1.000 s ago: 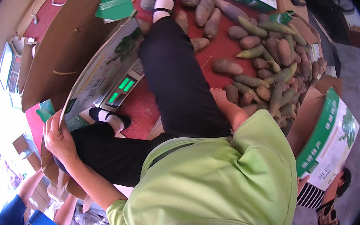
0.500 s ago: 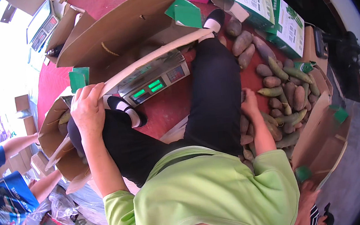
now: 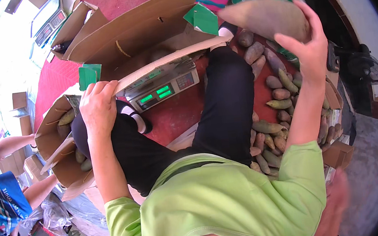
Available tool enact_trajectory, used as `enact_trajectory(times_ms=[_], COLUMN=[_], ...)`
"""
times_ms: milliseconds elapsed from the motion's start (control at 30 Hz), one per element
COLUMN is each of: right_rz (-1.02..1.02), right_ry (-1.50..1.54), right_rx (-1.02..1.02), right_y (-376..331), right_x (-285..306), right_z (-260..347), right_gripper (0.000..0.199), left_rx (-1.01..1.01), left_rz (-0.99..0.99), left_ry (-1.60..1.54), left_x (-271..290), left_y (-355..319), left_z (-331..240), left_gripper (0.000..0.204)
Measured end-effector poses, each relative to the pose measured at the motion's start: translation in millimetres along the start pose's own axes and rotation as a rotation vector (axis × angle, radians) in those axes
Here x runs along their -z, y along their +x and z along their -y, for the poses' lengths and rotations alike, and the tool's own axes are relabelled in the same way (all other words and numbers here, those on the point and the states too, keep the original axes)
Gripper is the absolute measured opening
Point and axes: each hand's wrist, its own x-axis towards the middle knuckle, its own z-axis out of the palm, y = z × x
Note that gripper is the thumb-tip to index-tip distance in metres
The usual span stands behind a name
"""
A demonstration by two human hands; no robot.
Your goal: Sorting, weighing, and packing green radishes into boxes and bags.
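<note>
My left hand (image 3: 99,106) is closed over the near edge of an open cardboard box (image 3: 141,23), at its left corner. The box sits on an electronic scale (image 3: 163,91) with lit green displays, between my legs. Raised at the upper right, my right hand (image 3: 307,41) grips a large purplish-brown vegetable (image 3: 265,19), shaped like a sweet potato, by its thick end. Its tapered end points left toward the box. Inside the box, a dark rounded shape (image 3: 159,53) shows faintly. Below the raised hand lies a heap of similar brown and greenish vegetables (image 3: 267,127).
At my left stands another box (image 3: 66,167) holding vegetables, with a co-worker's arms (image 3: 15,146) beside it. A second scale (image 3: 50,24) is at the far left, a black fan (image 3: 364,64) at the right. A blurred arm (image 3: 336,199) shows at the lower right.
My right hand has risen from the heap beside my leg and now holds a large vegetable. The boxes at the right have shifted or gone from their places. My left hand stays on the box edge.
</note>
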Motion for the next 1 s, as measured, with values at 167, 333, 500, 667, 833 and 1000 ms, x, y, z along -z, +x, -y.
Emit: enact_trajectory(times_ms=[167, 333, 500, 667, 833, 1000], right_rz=[0.125, 0.475, 0.722, 0.911, 0.514, 0.158], right_ry=[-0.058, -0.302, -0.521, -0.817, -0.168, 0.018], right_rx=[0.18, 0.205, 0.1, 0.177, 0.258, 0.093], right_y=[29.7, 47.7, 49.5, 48.4, 40.3, -3.6], right_x=[-86.0, -169.8, -212.5, -210.4, -131.7, -46.1], right_z=[23.6, -21.4, -31.0, -52.4, -27.8, -62.2], right_gripper=[0.052, 0.078, 0.071, 0.038, 0.028, 0.029], left_rx=[0.01, 0.014, 0.024, 0.034, 0.039, 0.083], left_rz=[0.007, 0.019, 0.043, 0.092, 0.06, 0.065], left_ry=[0.024, 0.006, 0.002, -0.009, 0.02, 0.001], left_x=[-1.0, -1.2, -2.7, -3.0, -8.5, -7.4], left_y=[-4.2, -2.0, -4.3, -1.0, -4.2, -9.9], left_z=[1.0, -1.4, 1.9, 3.7, 0.1, 8.3], left_gripper=[0.022, 0.022, 0.024, 0.027, 0.022, 0.023])
